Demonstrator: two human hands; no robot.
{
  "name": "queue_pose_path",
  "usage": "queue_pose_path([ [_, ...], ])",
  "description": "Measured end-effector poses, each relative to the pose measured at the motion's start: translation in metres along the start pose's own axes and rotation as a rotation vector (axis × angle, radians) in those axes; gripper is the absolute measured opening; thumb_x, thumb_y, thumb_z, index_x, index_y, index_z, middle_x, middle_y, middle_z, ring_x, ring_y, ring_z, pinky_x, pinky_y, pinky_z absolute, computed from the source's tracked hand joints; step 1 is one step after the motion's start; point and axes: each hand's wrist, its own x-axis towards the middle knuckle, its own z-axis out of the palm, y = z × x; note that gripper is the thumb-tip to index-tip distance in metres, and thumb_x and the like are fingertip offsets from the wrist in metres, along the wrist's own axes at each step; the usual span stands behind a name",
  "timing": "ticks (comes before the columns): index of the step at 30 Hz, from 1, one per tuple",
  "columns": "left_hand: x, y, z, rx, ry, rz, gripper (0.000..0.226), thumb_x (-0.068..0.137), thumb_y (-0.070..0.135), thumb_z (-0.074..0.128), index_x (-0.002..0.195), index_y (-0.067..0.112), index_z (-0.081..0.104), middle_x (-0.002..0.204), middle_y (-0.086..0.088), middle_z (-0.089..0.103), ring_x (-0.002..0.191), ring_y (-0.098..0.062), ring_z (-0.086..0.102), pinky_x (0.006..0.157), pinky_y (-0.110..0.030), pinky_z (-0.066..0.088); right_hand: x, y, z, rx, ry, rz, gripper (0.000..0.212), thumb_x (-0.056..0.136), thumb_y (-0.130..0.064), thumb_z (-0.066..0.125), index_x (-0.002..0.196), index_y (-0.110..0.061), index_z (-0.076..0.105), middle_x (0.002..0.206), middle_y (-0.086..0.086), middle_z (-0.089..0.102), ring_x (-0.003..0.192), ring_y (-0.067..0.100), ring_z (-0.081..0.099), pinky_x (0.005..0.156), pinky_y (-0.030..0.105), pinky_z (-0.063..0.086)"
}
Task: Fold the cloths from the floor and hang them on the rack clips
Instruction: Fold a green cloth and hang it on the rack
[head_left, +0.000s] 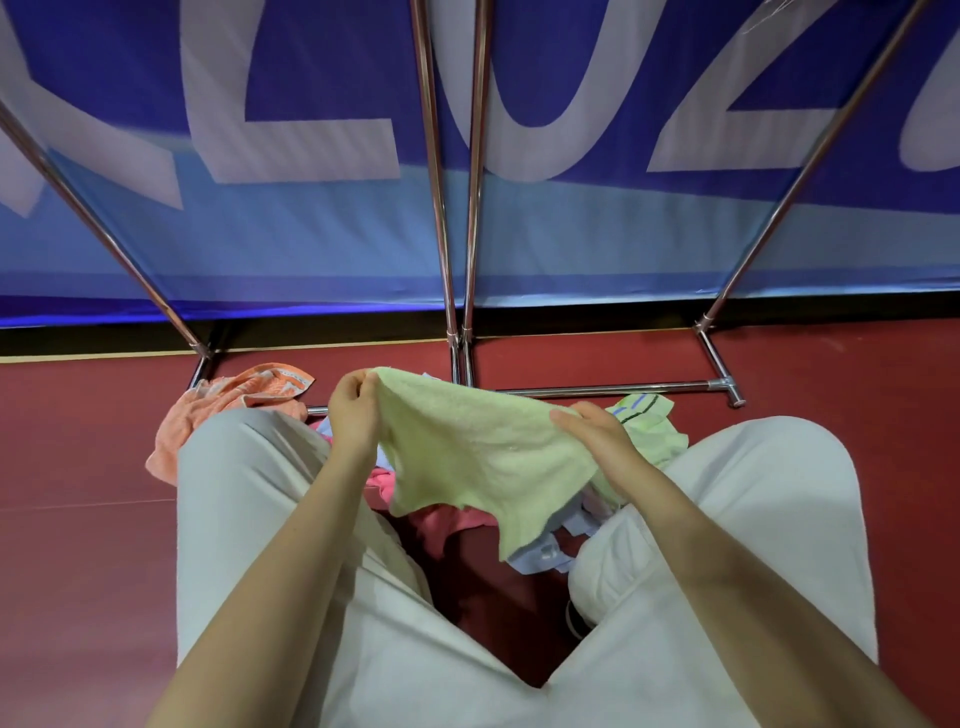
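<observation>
Banner (322, 234): blue with large pale letters, standing upright behind the rack.
Floor (78, 441): dark red, running under the rack and the person's knees.
Rack (457, 208): chrome poles rising from a low base bar on the floor; its clips are out of view.
Trousers (249, 493): pale, knees bent apart on the near side of the rack.
Green cloth (478, 452): light green, held up spread just in front of the rack's base, its lower corner hanging free.
Orange cloth (234, 405): crumpled on the floor by the rack's left foot.
Cloth pile (447, 519): pink, pale blue and green pieces on the floor in front of the rack, between the knees.
Left hand (356, 410): fingers curled, pinching the green cloth's upper left corner.
Right hand (597, 434): fingers closed over the green cloth's right edge.
</observation>
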Motion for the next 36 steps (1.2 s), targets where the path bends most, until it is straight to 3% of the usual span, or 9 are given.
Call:
queue_pose_path([
  [4, -0.003, -0.001, 0.003, -0.008, -0.075, -0.002, 0.017, 0.097, 0.014, 0.048, 0.092, 0.004, 0.061, 0.079, 0.000, 0.052, 0.074, -0.012, 0.044, 0.066, -0.024, 0.039, 0.002, -0.004, -0.007, 0.147, 0.105, 0.012, 0.020, 0.090, -0.030, 0.062, 0.077, -0.018, 0.052, 0.075, 0.002, 0.041, 0.076, 0.018, 0.038, 0.069, 0.031, 0.029],
  [8, -0.002, 0.000, 0.000, -0.062, -0.086, -0.050, 0.018, 0.095, 0.015, 0.048, 0.093, 0.005, 0.063, 0.093, -0.009, 0.059, 0.087, -0.019, 0.050, 0.079, -0.035, 0.043, -0.001, -0.007, -0.004, -0.018, 0.197, -0.035, 0.028, 0.088, -0.020, 0.064, 0.067, -0.018, 0.046, 0.065, -0.005, 0.040, 0.060, 0.011, 0.036, 0.057, 0.027, 0.028],
  [11, -0.004, 0.003, -0.002, -0.087, -0.062, -0.066, 0.019, 0.095, 0.012, 0.047, 0.080, 0.015, 0.058, 0.093, -0.010, 0.056, 0.086, -0.020, 0.048, 0.078, -0.033, 0.040, -0.002, -0.006, -0.003, -0.105, 0.232, -0.084, 0.024, 0.084, -0.019, 0.069, 0.069, -0.018, 0.050, 0.069, -0.005, 0.050, 0.065, 0.011, 0.045, 0.063, 0.027, 0.036],
  [14, -0.004, 0.002, -0.002, -0.089, -0.038, -0.076, 0.014, 0.097, 0.013, 0.046, 0.093, 0.009, 0.059, 0.092, -0.006, 0.057, 0.087, -0.019, 0.048, 0.073, -0.030, 0.041, -0.002, -0.004, -0.004, -0.176, 0.251, -0.120, 0.020, 0.081, -0.019, 0.072, 0.074, -0.016, 0.053, 0.073, -0.006, 0.053, 0.069, 0.010, 0.048, 0.065, 0.025, 0.039],
  [21, -0.003, -0.003, -0.003, -0.093, -0.016, -0.077, 0.016, 0.097, 0.013, 0.046, 0.099, 0.005, 0.060, 0.081, 0.002, 0.056, 0.077, -0.012, 0.047, 0.065, -0.023, 0.040, -0.007, -0.010, -0.002, -0.236, 0.223, -0.172, 0.021, 0.081, -0.019, 0.073, 0.077, -0.013, 0.052, 0.071, -0.005, 0.050, 0.065, 0.007, 0.043, 0.057, 0.016, 0.034],
  [26, -0.003, -0.004, -0.002, -0.086, 0.000, -0.086, 0.016, 0.098, 0.014, 0.046, 0.099, 0.006, 0.060, 0.083, 0.002, 0.057, 0.079, -0.012, 0.049, 0.067, -0.025, 0.041, -0.012, -0.008, 0.000, -0.375, 0.132, -0.253, 0.018, 0.082, -0.018, 0.071, 0.077, -0.015, 0.055, 0.071, -0.004, 0.051, 0.065, 0.007, 0.044, 0.058, 0.015, 0.035],
  [29, -0.005, -0.005, 0.000, -0.061, -0.022, -0.073, 0.014, 0.097, 0.013, 0.046, 0.095, 0.008, 0.059, 0.083, 0.001, 0.056, 0.080, -0.014, 0.048, 0.067, -0.025, 0.040, -0.013, -0.007, 0.002, -0.394, 0.120, -0.320, 0.014, 0.082, -0.015, 0.071, 0.077, -0.013, 0.058, 0.073, -0.005, 0.056, 0.069, 0.008, 0.048, 0.065, 0.022, 0.040],
  [33, -0.013, -0.005, 0.008, -0.025, -0.098, -0.010, 0.013, 0.095, 0.012, 0.049, 0.084, 0.012, 0.057, 0.079, 0.001, 0.055, 0.077, -0.015, 0.046, 0.070, -0.029, 0.039, -0.014, -0.007, 0.007, -0.317, 0.112, -0.358, 0.010, 0.083, -0.016, 0.070, 0.079, -0.011, 0.062, 0.078, -0.003, 0.062, 0.075, 0.011, 0.055, 0.072, 0.024, 0.044],
  [36, -0.025, -0.001, 0.018, -0.014, -0.194, 0.084, 0.014, 0.096, 0.008, 0.051, 0.083, 0.011, 0.056, 0.077, 0.004, 0.055, 0.071, -0.007, 0.047, 0.067, -0.019, 0.039, -0.016, -0.012, 0.014, -0.189, 0.102, -0.287, 0.013, 0.087, -0.015, 0.064, 0.078, -0.011, 0.055, 0.071, -0.004, 0.055, 0.065, 0.009, 0.048, 0.063, 0.021, 0.039],
])
